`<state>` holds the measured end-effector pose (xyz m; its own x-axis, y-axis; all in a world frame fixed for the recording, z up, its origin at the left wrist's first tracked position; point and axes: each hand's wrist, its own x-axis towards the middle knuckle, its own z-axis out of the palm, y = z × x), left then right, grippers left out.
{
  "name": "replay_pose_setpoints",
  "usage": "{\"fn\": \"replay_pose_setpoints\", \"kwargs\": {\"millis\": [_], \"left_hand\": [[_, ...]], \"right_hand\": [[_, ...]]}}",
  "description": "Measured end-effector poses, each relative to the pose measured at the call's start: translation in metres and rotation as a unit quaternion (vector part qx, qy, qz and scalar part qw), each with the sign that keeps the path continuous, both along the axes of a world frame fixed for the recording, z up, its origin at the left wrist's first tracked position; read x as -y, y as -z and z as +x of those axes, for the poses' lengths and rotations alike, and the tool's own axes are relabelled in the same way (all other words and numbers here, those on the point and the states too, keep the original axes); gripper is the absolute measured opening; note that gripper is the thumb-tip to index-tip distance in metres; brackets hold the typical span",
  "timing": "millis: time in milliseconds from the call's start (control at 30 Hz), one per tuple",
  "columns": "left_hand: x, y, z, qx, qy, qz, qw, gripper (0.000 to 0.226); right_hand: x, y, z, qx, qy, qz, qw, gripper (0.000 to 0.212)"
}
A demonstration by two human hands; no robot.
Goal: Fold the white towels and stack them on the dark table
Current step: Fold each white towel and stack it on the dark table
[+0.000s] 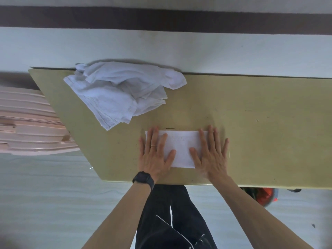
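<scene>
From my screen I see the folded towel [181,150] lying flat on the table [260,132], close to the near edge; it is a small white rectangle; the left hand [155,155] lies flat on its left end, fingers straight and spread, gripping nothing; the right hand [211,155] lies flat on its right end the same way; a heap of crumpled white towels [118,90] sits farther back and to the left, not touching the folded one; a black watch [143,179] is on the left wrist; a pink ridged thing [27,123] stands beside the table's left end.
</scene>
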<state>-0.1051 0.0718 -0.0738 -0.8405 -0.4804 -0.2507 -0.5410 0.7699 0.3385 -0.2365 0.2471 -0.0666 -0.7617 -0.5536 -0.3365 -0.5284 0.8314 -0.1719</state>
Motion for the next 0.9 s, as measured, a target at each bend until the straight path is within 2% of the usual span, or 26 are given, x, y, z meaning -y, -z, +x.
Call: {"fn": "replay_pose_setpoints", "kwargs": {"millis": [133, 267, 500, 633, 767, 900], "left_hand": [[-0.002, -0.003, 0.011, -0.027, -0.017, -0.057, 0.998, 0.054], [-0.002, -0.009, 0.013, -0.004, -0.002, -0.101, 0.995, 0.051], [0.001, -0.023, -0.006, 0.039, -0.01, -0.103, 0.994, 0.045], [-0.001, -0.036, -0.01, 0.08, 0.054, -0.117, 0.988, 0.046], [-0.019, -0.049, -0.019, 0.081, 0.11, -0.083, 0.987, 0.046], [-0.034, -0.053, -0.028, 0.051, 0.144, 0.016, 0.988, 0.042]], "right_hand": [[-0.02, -0.011, 0.003, -0.001, 0.001, -0.042, 0.999, 0.066], [-0.043, -0.016, 0.008, -0.007, 0.008, -0.047, 0.999, 0.058], [-0.038, -0.031, 0.004, -0.012, 0.058, 0.045, 0.997, 0.059], [0.011, -0.034, -0.047, 0.019, 0.097, 0.049, 0.994, 0.055], [0.073, -0.038, -0.088, 0.013, 0.044, 0.032, 0.998, 0.053], [0.084, -0.042, -0.092, 0.019, -0.025, 0.026, 0.999, 0.052]]}}
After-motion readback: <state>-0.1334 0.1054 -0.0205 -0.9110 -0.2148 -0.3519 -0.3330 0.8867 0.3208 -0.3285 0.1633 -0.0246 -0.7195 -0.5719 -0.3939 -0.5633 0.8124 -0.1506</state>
